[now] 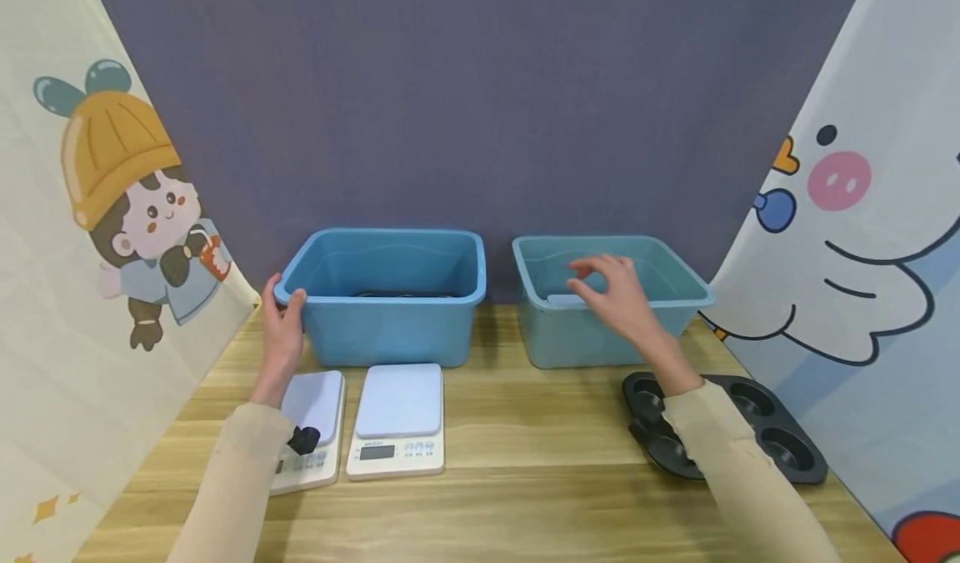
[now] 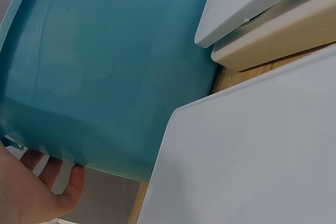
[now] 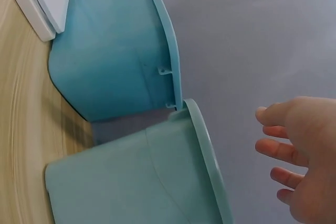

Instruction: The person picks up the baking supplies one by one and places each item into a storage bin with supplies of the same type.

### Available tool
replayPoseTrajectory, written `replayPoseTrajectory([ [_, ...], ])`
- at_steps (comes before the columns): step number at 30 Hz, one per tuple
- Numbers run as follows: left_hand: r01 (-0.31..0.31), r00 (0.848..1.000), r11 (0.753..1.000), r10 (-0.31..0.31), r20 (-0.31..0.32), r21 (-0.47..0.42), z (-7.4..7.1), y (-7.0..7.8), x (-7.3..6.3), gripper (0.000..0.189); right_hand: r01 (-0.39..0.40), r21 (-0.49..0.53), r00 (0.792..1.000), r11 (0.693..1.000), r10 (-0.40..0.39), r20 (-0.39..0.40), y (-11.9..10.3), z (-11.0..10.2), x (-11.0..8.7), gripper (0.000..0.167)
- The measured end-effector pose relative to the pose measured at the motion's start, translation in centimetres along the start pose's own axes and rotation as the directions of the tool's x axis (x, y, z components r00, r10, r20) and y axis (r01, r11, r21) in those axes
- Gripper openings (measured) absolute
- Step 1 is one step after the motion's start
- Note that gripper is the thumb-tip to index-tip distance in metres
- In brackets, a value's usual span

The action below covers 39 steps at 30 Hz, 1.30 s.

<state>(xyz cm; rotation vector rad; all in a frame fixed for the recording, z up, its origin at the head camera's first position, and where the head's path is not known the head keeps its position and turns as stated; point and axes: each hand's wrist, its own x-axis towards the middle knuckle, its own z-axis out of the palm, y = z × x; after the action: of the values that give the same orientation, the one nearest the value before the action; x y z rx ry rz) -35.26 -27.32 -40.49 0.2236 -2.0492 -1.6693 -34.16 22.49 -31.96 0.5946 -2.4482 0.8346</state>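
While the left grip (image 1: pixel 282 329) holds the near left corner of the blue tub (image 1: pixel 386 334), thumb and fingers on two sides of it, the right grip (image 1: pixel 617 298) hangs over the green tub (image 1: pixel 592 344). Its thumb and fingers are apart, with nothing between them. Just below the right grip, a pale flat thing (image 1: pixel 564 299) shows inside the green tub (I can't tell what it is). To the right of the left grip, some dark stuff (image 1: pixel 405 295) peeks out inside the blue tub. Nearer than the left grip, a first white scale (image 1: pixel 313 404) and a second white scale (image 1: pixel 400 400) sit side by side on the table (image 1: pixel 525 488). Nearer than the right grip lies a dark cup pan (image 1: pixel 767 421), partly under the right sleeve (image 1: pixel 746 475). The work looks about halfway: both scales and the pan are on the table, but both tubs have something in them.
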Motion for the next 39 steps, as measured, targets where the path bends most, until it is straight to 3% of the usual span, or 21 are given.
replayPoseTrajectory([
  [9, 0.016, 1.000, 1.000, -0.016, -0.005, 0.007, -0.1, -0.4, -0.2, 0.062, 0.000, -0.024, 0.999, 1.000, -0.001, -0.038, 0.5, -1.9, -1.7, 0.032],
  [19, 0.009, 1.000, 1.000, -0.009, -0.009, 0.012, -0.7, -0.5, -0.3, 0.062, -0.009, -0.064, 0.998, 0.998, 0.005, -0.057, 1.5, -2.3, -3.2, 0.031],
  [29, 0.006, 1.000, 1.000, -0.006, -0.013, -0.003, -0.8, -0.6, -0.1, 0.062, -0.075, -0.079, 0.994, 0.994, 0.067, -0.092, 2.6, -3.7, -5.6, 0.030],
  [39, 0.024, 0.999, 1.000, -0.024, 0.041, -0.018, -0.3, 0.0, 0.1, 0.063, -0.077, -0.116, 0.994, 0.990, 0.067, -0.084, 4.8, -4.7, -8.3, 0.027],
])
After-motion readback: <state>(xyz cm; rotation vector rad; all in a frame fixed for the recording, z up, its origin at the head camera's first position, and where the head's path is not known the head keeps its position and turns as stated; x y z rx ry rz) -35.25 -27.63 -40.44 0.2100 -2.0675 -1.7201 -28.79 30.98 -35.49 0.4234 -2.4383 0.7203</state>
